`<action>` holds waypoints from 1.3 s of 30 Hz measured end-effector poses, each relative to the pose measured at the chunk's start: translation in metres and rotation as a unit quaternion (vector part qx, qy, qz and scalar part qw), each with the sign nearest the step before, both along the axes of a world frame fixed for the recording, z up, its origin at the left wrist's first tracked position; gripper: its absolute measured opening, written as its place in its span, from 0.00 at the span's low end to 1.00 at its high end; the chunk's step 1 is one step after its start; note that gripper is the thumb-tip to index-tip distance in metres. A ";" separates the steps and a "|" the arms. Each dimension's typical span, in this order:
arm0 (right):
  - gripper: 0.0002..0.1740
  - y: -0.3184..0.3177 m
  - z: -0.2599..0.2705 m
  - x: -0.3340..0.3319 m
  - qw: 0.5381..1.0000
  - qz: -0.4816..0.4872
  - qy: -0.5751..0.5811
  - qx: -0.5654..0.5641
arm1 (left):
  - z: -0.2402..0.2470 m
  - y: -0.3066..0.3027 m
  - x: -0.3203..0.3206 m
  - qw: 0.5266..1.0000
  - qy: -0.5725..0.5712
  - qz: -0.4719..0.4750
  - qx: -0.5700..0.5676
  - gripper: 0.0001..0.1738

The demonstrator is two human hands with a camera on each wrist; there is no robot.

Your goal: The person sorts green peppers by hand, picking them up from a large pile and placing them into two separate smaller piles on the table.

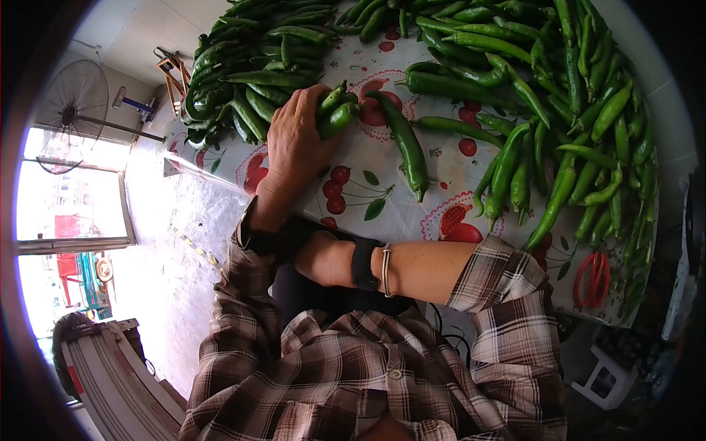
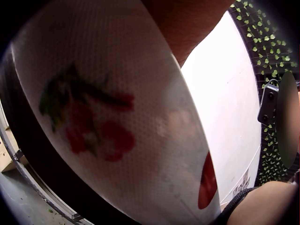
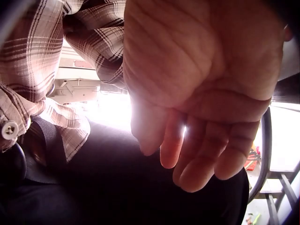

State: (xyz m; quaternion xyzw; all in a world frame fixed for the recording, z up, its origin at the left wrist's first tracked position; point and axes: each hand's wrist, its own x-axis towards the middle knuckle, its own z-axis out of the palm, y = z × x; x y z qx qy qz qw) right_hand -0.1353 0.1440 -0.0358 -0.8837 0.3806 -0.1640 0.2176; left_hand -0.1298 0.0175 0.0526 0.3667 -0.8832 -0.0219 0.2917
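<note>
Palm-down, the left hand (image 1: 298, 140) curls round 2 green peppers (image 1: 337, 110) toward 9 o'clock on the surface (image 1: 353, 165), arm stretched forward. The right hand (image 3: 201, 93) hangs slack over the lap at 6 o'clock, fingers loosely bent — holding nothing.

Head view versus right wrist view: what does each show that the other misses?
Head only: the left hand, its grip round short green peppers, on a cherry-print tablecloth heaped with long green peppers. Right wrist only: the right hand from its palm side, fingers loosely curled, holding nothing. Both: the brown plaid shirt and dark lap.
</note>
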 end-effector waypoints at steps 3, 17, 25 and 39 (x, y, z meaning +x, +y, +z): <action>0.12 -0.001 0.004 -0.002 1.000 0.017 0.015 0.011 | 0.000 0.000 0.000 1.000 0.000 0.003 0.001 0.29; 0.13 -0.001 -0.001 0.002 0.999 0.013 0.033 0.024 | 0.001 0.000 0.000 1.000 0.001 0.000 0.003 0.29; 0.13 0.000 0.001 -0.001 0.999 0.017 0.027 0.016 | -0.001 0.001 -0.001 1.000 0.010 0.000 -0.010 0.28; 0.11 0.000 0.006 -0.001 0.999 0.010 0.038 0.023 | -0.001 0.001 0.000 1.000 0.012 0.003 -0.009 0.28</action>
